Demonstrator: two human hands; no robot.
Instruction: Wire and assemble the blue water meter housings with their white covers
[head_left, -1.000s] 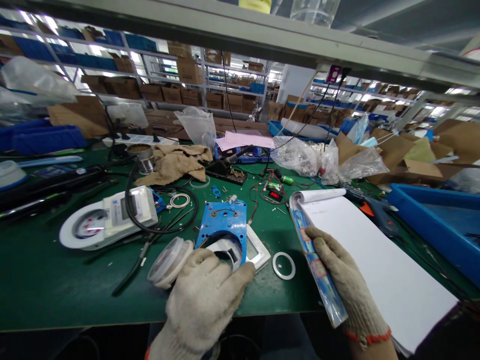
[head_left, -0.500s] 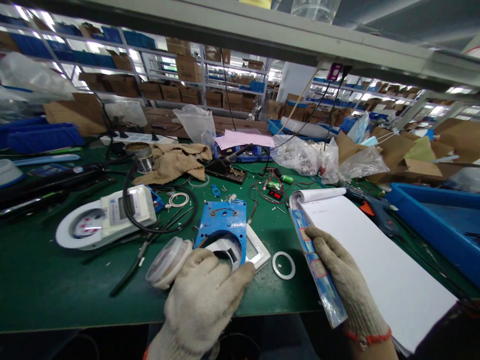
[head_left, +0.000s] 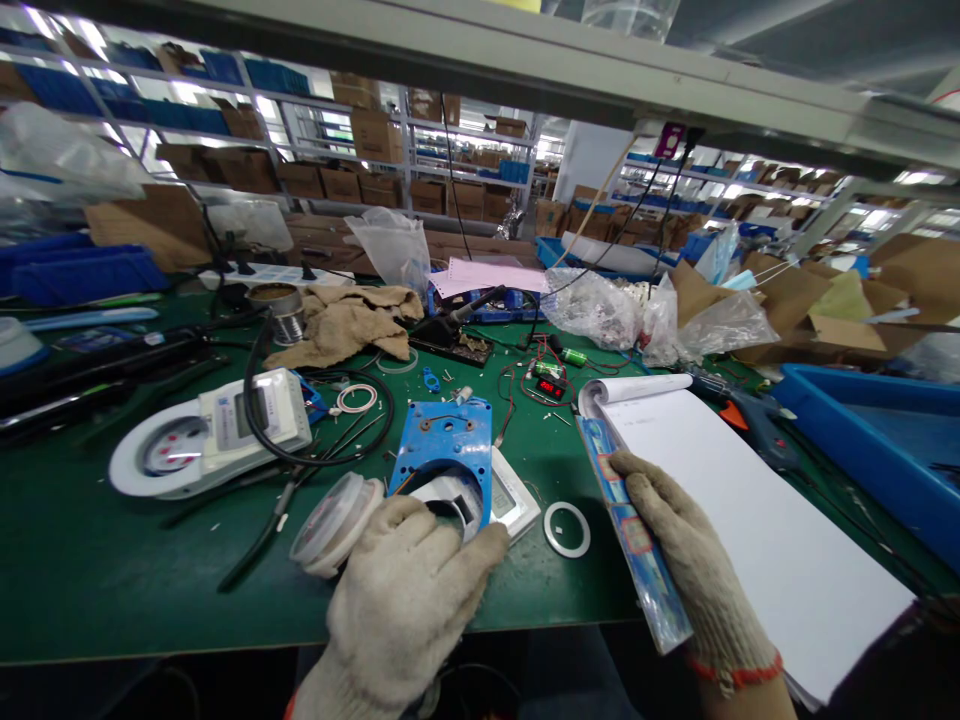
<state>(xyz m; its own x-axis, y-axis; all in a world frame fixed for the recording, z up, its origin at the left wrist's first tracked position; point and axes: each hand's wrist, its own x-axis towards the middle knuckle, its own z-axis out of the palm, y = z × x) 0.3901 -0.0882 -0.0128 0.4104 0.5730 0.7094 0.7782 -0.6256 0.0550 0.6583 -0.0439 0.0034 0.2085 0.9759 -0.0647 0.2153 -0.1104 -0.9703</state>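
Down at the bottom middle, the gloved left hand [head_left: 405, 600] curls its fingers over the hard, light blue-and-white plastic meter [head_left: 450, 465] on the green counter [head_left: 112, 570], while the right hand [head_left: 694, 570] presses flat on the floppy white notepad [head_left: 750, 520].

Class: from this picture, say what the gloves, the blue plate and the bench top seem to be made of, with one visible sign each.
Gloves, left hand: knitted cotton, probably; ribbed off-white weave, soiled.
Blue plate: likely moulded plastic; even colour, slight sheen, holes.
Bench top: green mat, perhaps rubber; matt, smooth.
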